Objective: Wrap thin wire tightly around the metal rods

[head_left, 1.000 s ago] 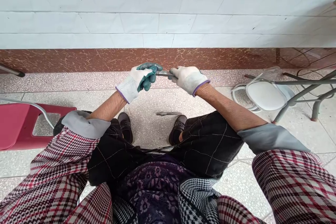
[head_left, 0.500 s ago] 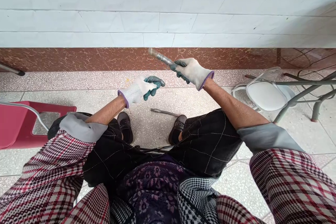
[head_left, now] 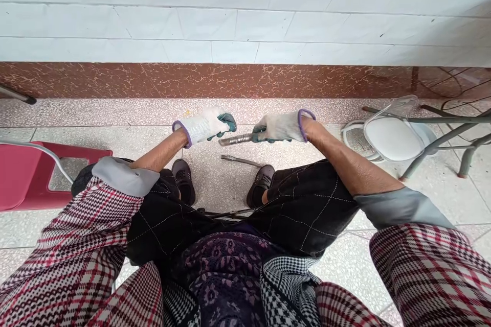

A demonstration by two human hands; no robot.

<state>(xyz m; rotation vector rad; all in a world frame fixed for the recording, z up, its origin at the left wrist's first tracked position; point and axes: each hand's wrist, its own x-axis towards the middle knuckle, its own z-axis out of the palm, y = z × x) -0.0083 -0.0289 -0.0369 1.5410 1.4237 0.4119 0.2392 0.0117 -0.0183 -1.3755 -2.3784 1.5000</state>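
Both my hands wear white knit gloves with green palms. My right hand (head_left: pixel 282 126) is closed around a short grey metal rod (head_left: pixel 235 139), which points left and lies almost level above the floor. My left hand (head_left: pixel 205 125) hovers just left of the rod's free end, fingers curled, with nothing visible in them. A second thin metal rod (head_left: pixel 241 160) lies on the speckled floor between my two dark shoes (head_left: pixel 184 180).
I sit facing a white tiled wall with a brown skirting band (head_left: pixel 230 80). A red plastic stool (head_left: pixel 28 179) stands at my left. An overturned white chair with grey metal legs (head_left: pixel 391 138) lies at my right. A thin dark bar (head_left: pixel 226 213) crosses my lap.
A second ago both hands gripped the rod. The left hand let go, the right hand swung the rod up, then brought it down level near the left hand.
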